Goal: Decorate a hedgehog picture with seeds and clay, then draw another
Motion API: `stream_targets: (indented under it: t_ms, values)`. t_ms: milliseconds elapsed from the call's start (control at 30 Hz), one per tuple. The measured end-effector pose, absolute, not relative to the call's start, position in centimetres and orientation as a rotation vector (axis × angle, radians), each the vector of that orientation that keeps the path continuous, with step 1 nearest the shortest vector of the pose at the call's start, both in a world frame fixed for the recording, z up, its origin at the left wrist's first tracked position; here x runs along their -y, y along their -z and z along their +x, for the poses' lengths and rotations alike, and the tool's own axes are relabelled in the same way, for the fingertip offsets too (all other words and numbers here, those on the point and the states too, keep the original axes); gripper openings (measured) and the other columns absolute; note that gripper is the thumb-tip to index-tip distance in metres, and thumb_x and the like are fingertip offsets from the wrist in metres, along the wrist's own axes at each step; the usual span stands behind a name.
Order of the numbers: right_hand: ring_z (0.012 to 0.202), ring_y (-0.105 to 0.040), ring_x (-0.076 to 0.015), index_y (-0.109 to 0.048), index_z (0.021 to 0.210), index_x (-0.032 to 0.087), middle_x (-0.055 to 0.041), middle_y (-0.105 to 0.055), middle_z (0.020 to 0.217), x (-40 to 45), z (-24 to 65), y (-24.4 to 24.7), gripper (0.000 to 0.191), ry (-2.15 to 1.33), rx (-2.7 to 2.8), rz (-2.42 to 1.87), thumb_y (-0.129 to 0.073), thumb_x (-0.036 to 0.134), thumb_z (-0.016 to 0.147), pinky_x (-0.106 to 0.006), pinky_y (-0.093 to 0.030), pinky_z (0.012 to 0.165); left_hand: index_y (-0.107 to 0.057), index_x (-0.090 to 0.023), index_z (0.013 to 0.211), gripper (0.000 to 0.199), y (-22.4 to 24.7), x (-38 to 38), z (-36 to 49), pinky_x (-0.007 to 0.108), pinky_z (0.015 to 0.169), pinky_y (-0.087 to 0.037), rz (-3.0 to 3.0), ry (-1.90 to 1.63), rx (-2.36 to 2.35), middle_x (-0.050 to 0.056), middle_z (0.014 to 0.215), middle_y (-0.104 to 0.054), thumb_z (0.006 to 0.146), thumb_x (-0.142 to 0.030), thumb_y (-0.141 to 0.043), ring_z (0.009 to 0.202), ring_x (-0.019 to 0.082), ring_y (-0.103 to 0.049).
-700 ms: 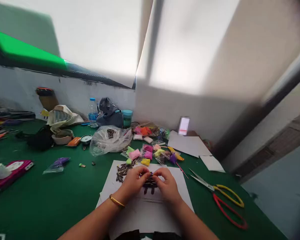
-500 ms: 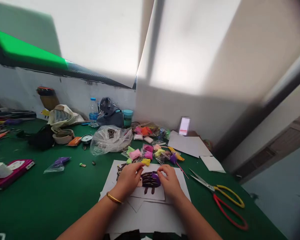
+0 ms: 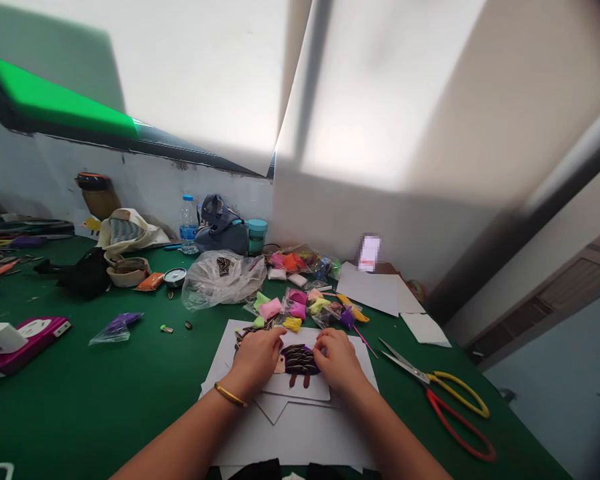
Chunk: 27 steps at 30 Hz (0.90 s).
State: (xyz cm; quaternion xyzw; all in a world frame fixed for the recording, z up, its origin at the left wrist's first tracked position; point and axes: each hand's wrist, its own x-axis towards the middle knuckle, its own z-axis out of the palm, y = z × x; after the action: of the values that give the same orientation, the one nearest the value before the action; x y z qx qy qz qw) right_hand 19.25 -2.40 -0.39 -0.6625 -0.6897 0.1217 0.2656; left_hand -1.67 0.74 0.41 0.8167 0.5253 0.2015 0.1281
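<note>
In the head view, one seed-covered figure (image 3: 301,360) with two brown legs (image 3: 299,381) is laid on a white card (image 3: 310,392), framed between two hands. The left hand's (image 3: 257,357) fingers are curled, thumb narrowly parted; the right hand's (image 3: 337,357) are bent at its edge, any pinch hidden. One pair of scissors (image 3: 425,377) is seen.

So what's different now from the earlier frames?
Left hand moved left and right hand moved right from where their fingers met over the seed-covered figure, uncovering its body and pale face. Since the middle frame, less purple shows at its right end. Can't tell if anything was let go. Scissors and clear bag stayed put.
</note>
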Motion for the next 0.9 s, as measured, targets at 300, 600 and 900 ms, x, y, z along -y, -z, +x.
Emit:
stream_targets:
  t_ms: [300,600,900]
  values:
    - [0.100,-0.053,-0.0219,-0.064,0.069,0.019,-0.0041,-0.066,0.099,1.6,18.9,-1.0,0.017,-0.304,2.025,-1.858,-0.056,0.012,0.082,-0.032,-0.034,0.081,-0.067,-0.024,0.118,0.032,-0.3,-0.8,-1.6,0.031,0.078,-0.043,2.377,-0.569,-1.537,0.003,0.097,-0.076,0.094,-0.017,-0.047,0.090,0.020,-0.068]
    - [0.101,-0.053,-0.0209,-0.066,0.072,0.019,-0.0035,-0.066,0.099,1.4,18.7,-1.1,0.015,-0.321,2.040,-1.899,-0.056,0.014,0.082,-0.031,-0.033,0.081,-0.068,-0.024,0.116,0.031,-0.2,-0.8,-1.8,0.031,0.079,-0.044,2.387,-0.561,-1.546,0.005,0.100,-0.076,0.093,-0.017,-0.048,0.090,0.021,-0.069]
    - [0.101,-0.054,-0.0221,-0.066,0.068,0.021,-0.0041,-0.066,0.097,2.1,19.0,-1.1,0.020,-0.277,1.956,-1.852,-0.053,0.017,0.083,-0.033,-0.035,0.082,-0.067,-0.023,0.115,0.031,-0.3,-1.8,-3.0,0.027,0.084,-0.046,2.161,-0.789,-1.503,0.004,0.106,-0.074,0.093,-0.017,-0.047,0.098,0.019,-0.067]
